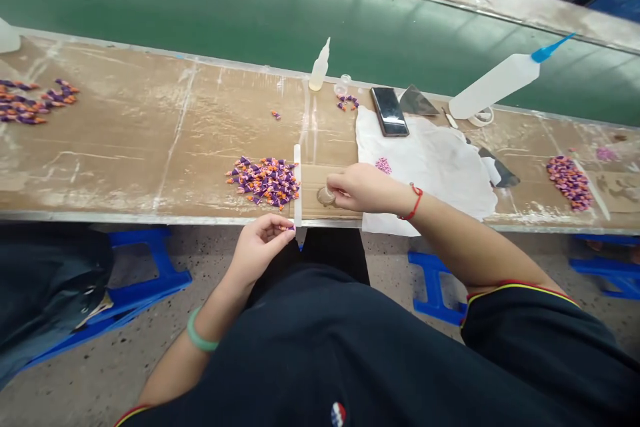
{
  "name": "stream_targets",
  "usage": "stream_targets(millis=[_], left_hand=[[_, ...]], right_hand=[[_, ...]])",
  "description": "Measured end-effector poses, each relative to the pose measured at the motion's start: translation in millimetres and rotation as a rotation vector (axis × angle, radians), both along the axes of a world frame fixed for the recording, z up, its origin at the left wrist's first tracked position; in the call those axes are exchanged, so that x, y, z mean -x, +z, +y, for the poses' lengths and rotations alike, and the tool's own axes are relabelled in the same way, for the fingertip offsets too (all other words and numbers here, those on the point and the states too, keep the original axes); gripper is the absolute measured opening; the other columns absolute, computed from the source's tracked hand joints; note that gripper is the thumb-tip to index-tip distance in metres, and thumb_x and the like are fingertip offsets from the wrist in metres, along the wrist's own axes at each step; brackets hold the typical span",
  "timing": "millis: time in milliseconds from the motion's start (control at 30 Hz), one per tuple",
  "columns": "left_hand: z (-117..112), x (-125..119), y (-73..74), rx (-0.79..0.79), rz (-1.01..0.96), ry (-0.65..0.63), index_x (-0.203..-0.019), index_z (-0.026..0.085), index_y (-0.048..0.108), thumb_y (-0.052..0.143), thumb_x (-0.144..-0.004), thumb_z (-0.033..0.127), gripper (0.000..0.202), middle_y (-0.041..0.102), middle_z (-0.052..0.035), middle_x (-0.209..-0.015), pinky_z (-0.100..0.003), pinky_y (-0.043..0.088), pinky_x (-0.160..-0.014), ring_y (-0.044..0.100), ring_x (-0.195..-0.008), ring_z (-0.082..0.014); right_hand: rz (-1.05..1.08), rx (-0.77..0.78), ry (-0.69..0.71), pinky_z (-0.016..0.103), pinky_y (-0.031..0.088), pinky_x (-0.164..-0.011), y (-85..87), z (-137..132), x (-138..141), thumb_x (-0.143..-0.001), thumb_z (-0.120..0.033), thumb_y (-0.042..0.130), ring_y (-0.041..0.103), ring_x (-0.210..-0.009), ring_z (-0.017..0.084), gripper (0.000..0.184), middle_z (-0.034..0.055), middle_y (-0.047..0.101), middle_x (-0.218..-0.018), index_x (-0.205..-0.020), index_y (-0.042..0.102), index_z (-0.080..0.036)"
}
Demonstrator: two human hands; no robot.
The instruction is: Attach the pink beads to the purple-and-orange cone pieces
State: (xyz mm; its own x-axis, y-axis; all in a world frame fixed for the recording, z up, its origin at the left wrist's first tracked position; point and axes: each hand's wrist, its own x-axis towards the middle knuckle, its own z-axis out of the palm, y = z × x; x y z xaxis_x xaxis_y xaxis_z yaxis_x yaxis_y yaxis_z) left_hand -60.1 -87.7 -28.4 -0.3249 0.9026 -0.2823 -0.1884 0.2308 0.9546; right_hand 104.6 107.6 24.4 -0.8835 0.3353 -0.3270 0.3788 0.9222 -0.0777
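My left hand (265, 240) pinches a small purple-and-orange figure (287, 228) between thumb and fingertips, just off the table's front edge. Beside it lies a pile of similar little figures (265, 181), bordered on the right by a white strip (297, 183). My right hand (357, 188) is closed, its fingertips at a small round dish (325, 196) on a piece of cardboard (313, 177). Whatever those fingers hold, if anything, is too small or hidden to make out. Tiny pink-and-white pieces (383, 165) lie on a white cloth (435, 160) past my right hand.
A small dropper bottle (320, 67) stands at the table's back edge, near a phone (389, 111). Farther right, a large white bottle with a blue nozzle (495, 87) leans beside a tape roll (483, 117). More figures lie far left (30, 103) and far right (569, 182).
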Motion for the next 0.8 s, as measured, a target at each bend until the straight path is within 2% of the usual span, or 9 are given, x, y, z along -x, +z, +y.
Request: stream_targets(millis=[167, 600, 733, 800], left_hand=[[-0.9, 4.0, -0.9, -0.022, 0.002, -0.003, -0.078, 0.018, 0.073, 0.079, -0.070, 0.029, 0.015, 0.071, -0.0011, -0.070, -0.023, 0.050, -0.059, 0.061, -0.061, -0.0125], [0.0, 5.5, -5.0, -0.031, -0.038, 0.002, -0.077, 0.017, 0.072, 0.081, -0.070, 0.027, 0.015, 0.072, -0.0013, -0.070, -0.024, 0.053, -0.063, 0.064, -0.063, -0.0131], [4.0, 2.1, 5.1, -0.083, -0.072, 0.029, -0.076, 0.017, 0.073, 0.083, -0.069, 0.025, 0.015, 0.071, -0.0008, -0.067, -0.021, 0.052, -0.056, 0.063, -0.059, -0.0118], [7.2, -1.5, 14.5, -0.128, -0.097, 0.053, -0.077, 0.016, 0.073, 0.085, -0.068, 0.026, 0.018, 0.073, -0.0020, -0.069, -0.021, 0.053, -0.053, 0.066, -0.059, -0.0126]], right_hand=[[-0.061, -0.064, 0.011, 0.030, 0.017, -0.056, 2.7, -4.0, 8.5, -0.093, -0.034, 0.038, 0.033, -0.053, 0.015, 0.033, 0.0062, 0.057, -0.062, -0.080, 0.063, -0.016], [-0.022, -0.024, -0.008, 0.030, 0.018, -0.054, 5.7, -1.8, 8.1, -0.090, -0.031, 0.043, 0.037, -0.053, 0.015, 0.025, 0.0054, 0.057, -0.061, -0.073, 0.056, -0.018], [0.141, 0.113, -0.116, 0.029, 0.023, -0.054, 13.8, -4.4, 1.1, -0.085, -0.030, 0.049, 0.041, -0.052, 0.014, 0.018, 0.0019, 0.054, -0.057, -0.069, 0.050, -0.019], [0.279, 0.357, -0.223, 0.027, 0.033, -0.057, 19.3, -11.2, -3.0, -0.084, -0.030, 0.052, 0.052, -0.058, 0.014, 0.018, 0.0025, 0.061, -0.062, -0.070, 0.049, -0.020]])
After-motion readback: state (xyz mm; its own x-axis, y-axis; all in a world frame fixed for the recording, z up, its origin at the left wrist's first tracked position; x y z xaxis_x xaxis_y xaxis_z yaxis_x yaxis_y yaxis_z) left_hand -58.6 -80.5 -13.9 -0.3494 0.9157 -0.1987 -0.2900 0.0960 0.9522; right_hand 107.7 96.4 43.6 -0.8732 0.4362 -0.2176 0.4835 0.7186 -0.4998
